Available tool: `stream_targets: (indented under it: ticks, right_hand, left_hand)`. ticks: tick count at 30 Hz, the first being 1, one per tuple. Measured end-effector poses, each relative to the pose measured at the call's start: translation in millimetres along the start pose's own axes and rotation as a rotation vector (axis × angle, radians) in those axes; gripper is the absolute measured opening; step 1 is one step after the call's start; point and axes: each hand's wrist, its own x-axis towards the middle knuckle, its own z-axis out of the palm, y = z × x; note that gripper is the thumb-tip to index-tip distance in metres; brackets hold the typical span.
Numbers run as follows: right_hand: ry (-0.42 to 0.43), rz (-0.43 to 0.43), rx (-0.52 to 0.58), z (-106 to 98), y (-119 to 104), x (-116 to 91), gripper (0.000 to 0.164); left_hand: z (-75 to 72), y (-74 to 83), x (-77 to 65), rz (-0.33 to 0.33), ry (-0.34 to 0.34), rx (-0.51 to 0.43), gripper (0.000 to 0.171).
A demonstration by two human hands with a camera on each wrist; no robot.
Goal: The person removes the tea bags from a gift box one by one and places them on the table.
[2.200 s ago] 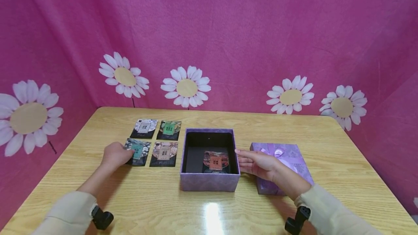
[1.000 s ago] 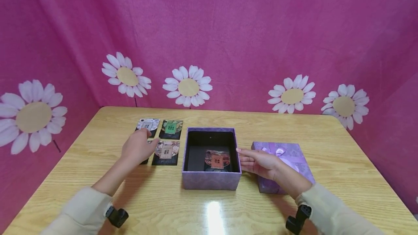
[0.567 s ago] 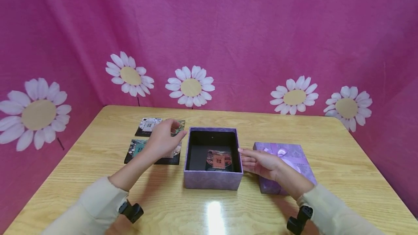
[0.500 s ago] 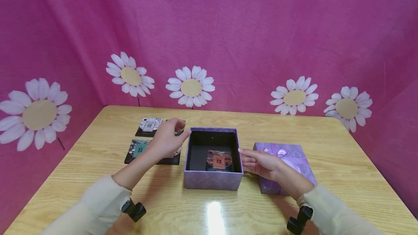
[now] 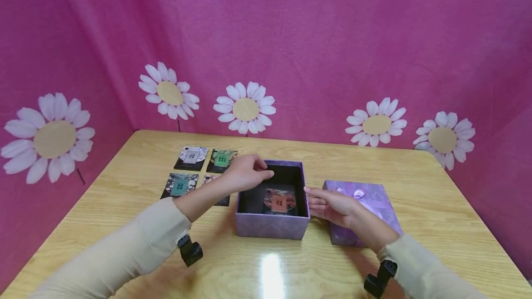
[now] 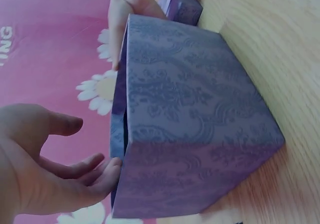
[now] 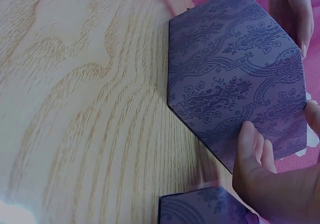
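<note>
My left hand (image 5: 244,173) is over the left side of a lidless purple box (image 5: 270,226), its fingers loosely bent; nothing shows in them. In the left wrist view, fingertips (image 6: 114,168) are at the box rim; whether they touch it is unclear. Inside the box, on its dark floor, lies a flat sachet (image 5: 279,202) with a red label. My right hand (image 5: 334,207) rests against the right side of the box. In the right wrist view, its straight fingers (image 7: 248,139) touch the patterned outer wall, and the thumb is by the rim.
Left of the box, several sachets lie in two rows: a white-labelled one (image 5: 191,158), a green one (image 5: 222,159), a teal one (image 5: 180,185) and a partly covered pink one (image 5: 223,199). At right is the purple lid (image 5: 384,204) with a ribbon bow. A pink curtain (image 5: 307,50) hangs behind.
My left hand has moved from the teal sachet rightward over the other sachets to the box, carrying nothing visible. The sachets and box stay in place. My right hand has kept its place.
</note>
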Motion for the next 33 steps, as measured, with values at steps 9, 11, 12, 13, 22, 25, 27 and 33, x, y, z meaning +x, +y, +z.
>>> stream_targets:
  ticks: [9,11,12,13,22,25,27,33]
  right_hand:
    - [-0.019,-0.001,-0.001,-1,0,1,0.018]
    - [-0.023,-0.001,0.003,-1,1,1,0.018]
    - [-0.024,-0.001,0.003,-1,1,1,0.019]
    - [-0.024,0.0,0.001,-1,1,1,0.019]
    - [-0.002,0.002,0.012,0,-1,0,0.017]
    - [-0.002,0.003,-0.001,-1,-1,0,0.024]
    - [0.002,0.004,-0.01,-1,0,0,0.033]
    - [0.0,0.006,-0.017,-1,0,1,0.044]
  left_hand:
    - [13.5,8.4,16.8,-0.216,-0.181,-0.1,0.029]
    - [16.6,9.3,19.7,-0.251,-0.196,-0.132,0.028]
    - [17.8,10.0,20.8,-0.269,-0.2,-0.15,0.027]
    - [18.6,11.1,21.8,-0.287,-0.205,-0.167,0.028]
    - [23.1,13.2,40.8,-0.451,-0.291,-0.329,0.053]
    - [25.8,11.1,44.8,-0.475,-0.291,-0.291,0.05]
    - [43.0,-9.5,67.1,-0.508,-0.303,-0.278,0.047]
    - [105.4,-78.3,139.2,-0.607,-0.355,-0.268,0.027]
